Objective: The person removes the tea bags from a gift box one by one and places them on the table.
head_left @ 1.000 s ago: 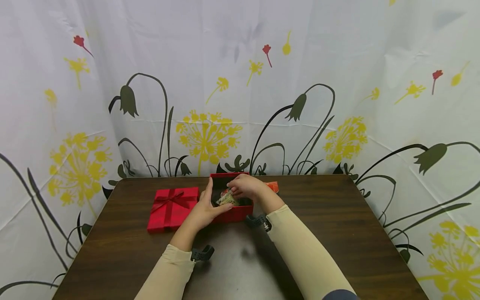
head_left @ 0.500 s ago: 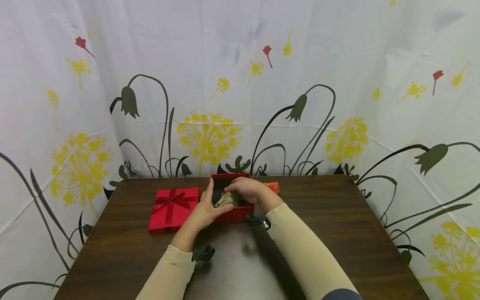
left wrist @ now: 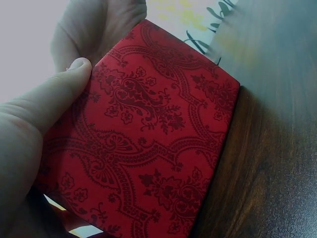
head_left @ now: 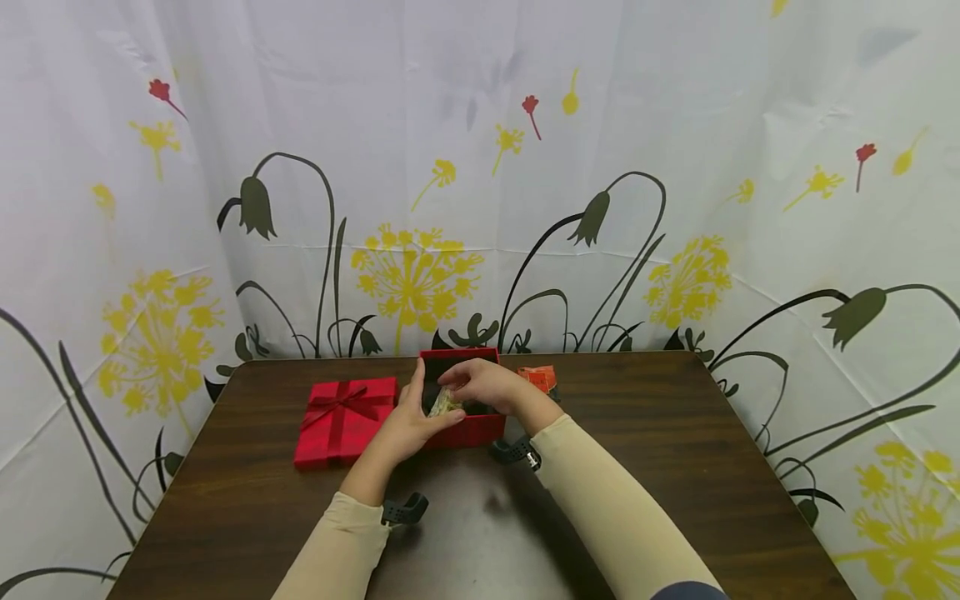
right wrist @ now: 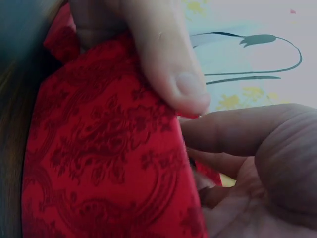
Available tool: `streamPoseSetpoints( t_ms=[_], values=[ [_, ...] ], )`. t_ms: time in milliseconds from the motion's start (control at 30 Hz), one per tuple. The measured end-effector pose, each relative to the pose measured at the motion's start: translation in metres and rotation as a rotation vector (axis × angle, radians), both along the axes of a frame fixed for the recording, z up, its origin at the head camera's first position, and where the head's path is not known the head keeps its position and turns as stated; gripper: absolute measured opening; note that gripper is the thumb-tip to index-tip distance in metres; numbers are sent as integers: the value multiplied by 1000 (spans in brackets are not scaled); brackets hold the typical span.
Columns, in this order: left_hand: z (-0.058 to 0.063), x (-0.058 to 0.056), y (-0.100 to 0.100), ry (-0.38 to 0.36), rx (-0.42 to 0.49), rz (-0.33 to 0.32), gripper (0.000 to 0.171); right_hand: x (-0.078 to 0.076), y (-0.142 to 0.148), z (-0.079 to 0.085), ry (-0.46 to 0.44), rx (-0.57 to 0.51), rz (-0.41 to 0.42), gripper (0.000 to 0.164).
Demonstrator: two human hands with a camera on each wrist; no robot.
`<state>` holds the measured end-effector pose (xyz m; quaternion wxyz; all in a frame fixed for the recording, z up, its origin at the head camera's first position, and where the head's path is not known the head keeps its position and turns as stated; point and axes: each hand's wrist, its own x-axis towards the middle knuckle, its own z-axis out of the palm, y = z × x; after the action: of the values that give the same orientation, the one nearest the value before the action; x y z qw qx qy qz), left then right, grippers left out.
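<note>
A red open gift box [head_left: 472, 432] with a dark inside stands at the back middle of the table. My left hand [head_left: 405, 427] grips its left front corner, thumb over the front rim; the left wrist view shows the box's patterned red wall [left wrist: 148, 129]. My right hand [head_left: 491, 387] reaches over the opening with curled fingers, pinching a small pale, yellowish packet [head_left: 444, 403] low in the left part of the box. In the right wrist view the right hand [right wrist: 262, 163] is above the rim, its fingertips mostly hidden behind the wall.
Left of the box lies its red lid [head_left: 345, 421] with a ribbon bow. An orange packet [head_left: 538, 379] sits just right of the box. Behind the brown wooden table [head_left: 660, 467] hangs a white flower-print curtain [head_left: 465, 183].
The right hand and the packet have shifted slightly down and left within the box, and less of the packet shows. More of the orange packet has come into sight. The left hand keeps its place.
</note>
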<state>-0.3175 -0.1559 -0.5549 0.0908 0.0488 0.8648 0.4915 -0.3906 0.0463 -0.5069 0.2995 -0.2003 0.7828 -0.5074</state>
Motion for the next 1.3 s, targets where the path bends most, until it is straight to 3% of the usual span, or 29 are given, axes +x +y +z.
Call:
streamPoseSetpoints(
  t_ms=[267, 367, 600, 833, 933, 1067, 1233, 1300],
  values=[
    [-1, 0, 1, 9, 25, -7, 131, 4, 6, -2, 16, -60, 73, 16],
    [-1, 0, 2, 14, 21, -7, 130, 5, 7, -3, 17, -71, 72, 11],
    [-1, 0, 3, 21, 31, 12, 130, 4, 13, -11, 10, -243, -8, 11],
    [-2, -1, 3, 27, 13, 11, 131, 3, 20, -16, -30, -424, -99, 28],
    [-1, -2, 2, 24, 16, 4, 131, 5, 23, -14, 0, -445, -101, 30],
    [0, -1, 0, 20, 12, 7, 134, 8, 24, -11, 72, -440, -45, 39],
    [-1, -1, 1, 13, 9, 6, 133, 11, 21, -14, 63, -445, -56, 16],
    [-2, -2, 2, 13, 24, 4, 133, 13, 21, -15, 72, -430, -67, 15]
  ],
)
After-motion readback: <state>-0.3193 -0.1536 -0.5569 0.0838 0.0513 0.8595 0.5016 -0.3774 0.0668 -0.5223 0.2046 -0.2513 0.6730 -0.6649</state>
